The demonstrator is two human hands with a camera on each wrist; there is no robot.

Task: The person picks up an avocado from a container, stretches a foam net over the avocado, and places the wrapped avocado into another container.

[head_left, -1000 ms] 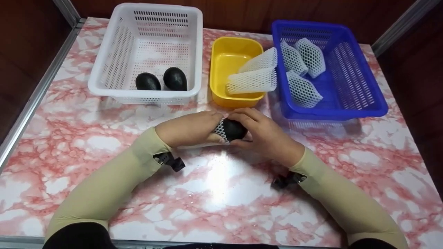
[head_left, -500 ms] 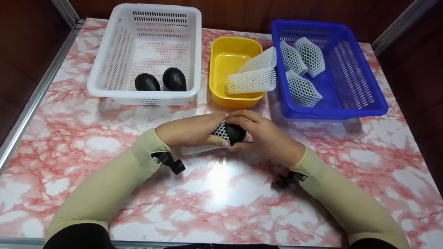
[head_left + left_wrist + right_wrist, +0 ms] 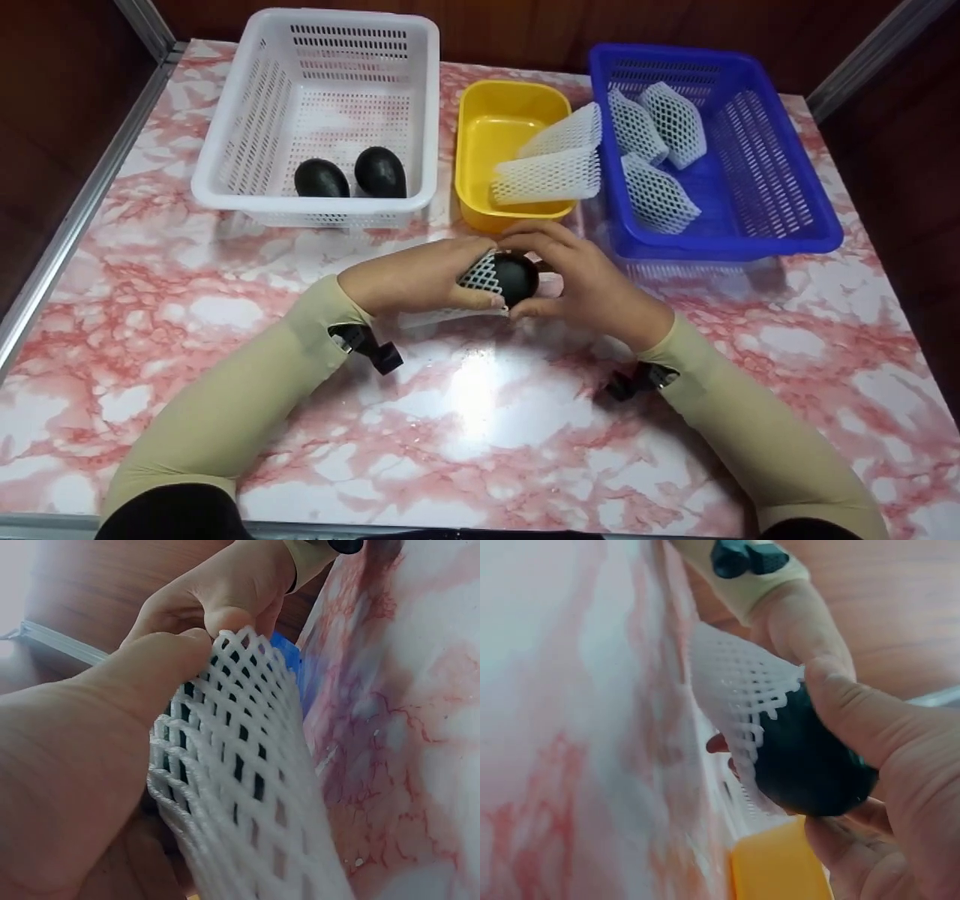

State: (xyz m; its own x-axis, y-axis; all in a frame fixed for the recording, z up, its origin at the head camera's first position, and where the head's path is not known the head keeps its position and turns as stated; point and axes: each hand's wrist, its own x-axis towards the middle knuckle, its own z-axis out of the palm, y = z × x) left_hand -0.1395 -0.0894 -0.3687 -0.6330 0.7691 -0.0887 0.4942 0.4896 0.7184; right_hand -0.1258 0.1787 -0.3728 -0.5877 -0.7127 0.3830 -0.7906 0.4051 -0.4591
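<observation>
A dark avocado [image 3: 517, 279] lies between the two hands, its left part inside a white foam net sleeve [image 3: 481, 273]. My left hand [image 3: 420, 277] grips the sleeve around the avocado, thumb along the near side. My right hand [image 3: 592, 289] curves around the bare right end, fingers on the far side and thumb near the sleeve's edge. In the right wrist view, the avocado [image 3: 810, 754] sticks out of the net's mouth, with right fingers under it. The left wrist view shows the net [image 3: 240, 742] stretched, dark skin visible through its holes.
A white basket [image 3: 315, 202] at the back left holds two avocados [image 3: 380, 172]. A yellow bin [image 3: 472, 202] with foam sleeves [image 3: 547, 176] leaning over its edge stands behind the hands. At the back right, a blue basket [image 3: 720, 244] contains several net-wrapped fruits [image 3: 658, 193].
The sleeve's edge has shifted slightly right over the avocado. My right hand has opened wider around the fruit, and its wrist has moved a little right.
</observation>
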